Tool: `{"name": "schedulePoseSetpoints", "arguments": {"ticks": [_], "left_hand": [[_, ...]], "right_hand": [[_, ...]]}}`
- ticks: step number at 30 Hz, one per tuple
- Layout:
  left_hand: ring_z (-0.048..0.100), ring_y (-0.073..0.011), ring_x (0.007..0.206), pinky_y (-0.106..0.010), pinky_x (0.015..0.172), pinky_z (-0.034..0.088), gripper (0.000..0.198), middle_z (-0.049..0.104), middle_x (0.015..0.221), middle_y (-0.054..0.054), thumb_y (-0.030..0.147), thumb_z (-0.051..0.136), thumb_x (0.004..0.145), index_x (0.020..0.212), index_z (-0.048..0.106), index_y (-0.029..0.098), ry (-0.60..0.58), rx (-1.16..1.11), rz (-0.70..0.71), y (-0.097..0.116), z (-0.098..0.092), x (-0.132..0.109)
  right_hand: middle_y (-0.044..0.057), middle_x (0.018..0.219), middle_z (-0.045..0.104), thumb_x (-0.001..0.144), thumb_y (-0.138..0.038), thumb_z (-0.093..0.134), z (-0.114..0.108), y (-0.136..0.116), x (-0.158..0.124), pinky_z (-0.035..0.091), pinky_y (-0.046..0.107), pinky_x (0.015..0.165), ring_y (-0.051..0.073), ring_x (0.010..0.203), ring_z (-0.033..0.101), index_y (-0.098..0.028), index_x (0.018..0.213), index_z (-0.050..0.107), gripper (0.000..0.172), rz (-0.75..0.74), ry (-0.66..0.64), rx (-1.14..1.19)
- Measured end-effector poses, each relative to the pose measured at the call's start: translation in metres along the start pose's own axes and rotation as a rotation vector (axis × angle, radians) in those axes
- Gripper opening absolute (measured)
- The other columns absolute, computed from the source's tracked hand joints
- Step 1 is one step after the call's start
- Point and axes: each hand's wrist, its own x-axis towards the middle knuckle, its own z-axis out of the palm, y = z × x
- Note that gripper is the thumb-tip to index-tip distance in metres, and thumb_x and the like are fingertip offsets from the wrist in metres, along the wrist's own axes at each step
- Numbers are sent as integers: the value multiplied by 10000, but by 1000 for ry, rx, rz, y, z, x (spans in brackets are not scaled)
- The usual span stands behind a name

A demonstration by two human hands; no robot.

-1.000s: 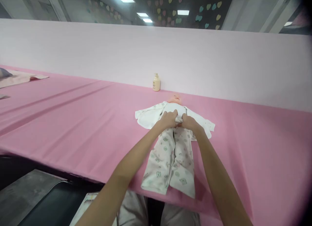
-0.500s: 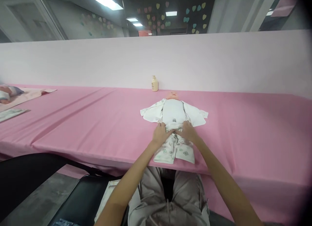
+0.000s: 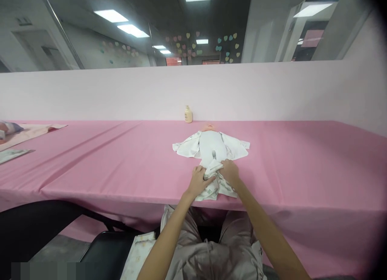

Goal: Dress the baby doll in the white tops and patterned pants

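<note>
A baby doll (image 3: 209, 127) lies on its back on the pink-covered table, its head away from me. White clothing (image 3: 211, 144) covers its torso, and a printed white jacket (image 3: 189, 146) spreads out to both sides. Printed white baby pants (image 3: 208, 194) lie over its lower body, with their legs toward me. My left hand (image 3: 199, 181) is closed on the left side of the pants near the waist. The other side, bunched at the waistband, is gripped by my right hand (image 3: 230, 173). My fingertips are partly hidden in the fabric.
A cream pump bottle (image 3: 188, 115) stands behind the doll near the white wall. At far left lie a pale pink blanket (image 3: 36, 131) and a folded cloth (image 3: 13, 154). The table's front edge (image 3: 121, 196) is close to my lap. A black chair (image 3: 104, 247) is at my left.
The pants' waistband has gone from spread flat to bunched and twisted. My right hand has pulled the fabric upward, while my left stays lower. The camera view has tilted up.
</note>
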Motion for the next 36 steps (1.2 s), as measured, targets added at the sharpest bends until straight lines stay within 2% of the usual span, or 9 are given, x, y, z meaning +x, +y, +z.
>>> {"name": "schedulePoseSetpoints", "arguments": {"ticks": [3, 6, 12, 17, 22, 25, 28, 32, 36], "left_hand": [[532, -205, 872, -337, 853, 384, 302, 614, 817, -36, 460, 456, 872, 792, 575, 195, -40, -18, 28, 1, -3, -1], [563, -210, 866, -333, 840, 393, 288, 647, 885, -26, 478, 501, 834, 929, 576, 216, -64, -37, -12, 5, -8, -5], [502, -280, 1116, -400, 968, 337, 827, 578, 1227, -76, 525, 743, 566, 1276, 438, 229, -101, -80, 10, 14, -9, -24], [570, -250, 982, -373, 907, 377, 570, 647, 1087, -46, 476, 694, 650, 1132, 521, 225, -92, -126, -130, 20, -3, -27], [603, -241, 933, -374, 854, 376, 390, 686, 993, -42, 275, 618, 738, 1123, 566, 242, -74, 9, -24, 21, 4, -31], [607, -240, 868, -375, 805, 368, 244, 683, 846, -62, 118, 473, 786, 942, 630, 219, -65, 203, 41, 26, 5, -43], [602, -227, 827, -371, 780, 361, 356, 673, 795, -66, 89, 317, 853, 880, 644, 227, -35, 279, 51, 35, -3, -63], [590, -235, 902, -373, 813, 366, 341, 686, 906, -57, 103, 418, 793, 1021, 630, 242, -127, 183, 23, 43, -23, -100], [584, -235, 925, -363, 878, 378, 382, 674, 953, -6, 202, 627, 658, 1022, 633, 318, -439, 7, -14, 40, -47, -144]], "right_hand": [[100, 949, 601, 789, -202, 493, 2, 4, -17, 366, 275, 700, 217, 924, 528, -163, 724, 617, 145, -106, 85, -3], [83, 873, 602, 735, -171, 523, 12, 15, -37, 386, 302, 789, 225, 898, 528, -175, 707, 588, 71, -225, 206, 40], [81, 846, 630, 794, -268, 498, 32, 32, -64, 444, 334, 742, 245, 840, 571, -201, 902, 547, 137, -148, 340, 222], [77, 946, 658, 792, -281, 502, 27, 32, -68, 467, 367, 768, 259, 886, 597, -215, 987, 531, 208, -191, 245, 303], [74, 1121, 635, 793, -397, 553, 20, 38, -84, 487, 398, 800, 275, 988, 591, -243, 1179, 503, 419, -231, 131, 349], [83, 1020, 668, 800, -322, 513, 23, 41, -101, 501, 381, 739, 268, 906, 621, -233, 1070, 565, 289, -121, 172, 363], [100, 873, 683, 788, -230, 446, 27, 38, -128, 482, 394, 758, 272, 831, 628, -236, 892, 615, 199, -84, 282, 322], [73, 738, 670, 718, -184, 464, 21, 28, -175, 466, 355, 679, 259, 725, 617, -263, 765, 627, 188, -166, 37, 318], [18, 816, 691, 685, -271, 584, -2, 27, -216, 461, 286, 646, 227, 754, 626, -280, 825, 650, 155, -353, -346, 422]]}}
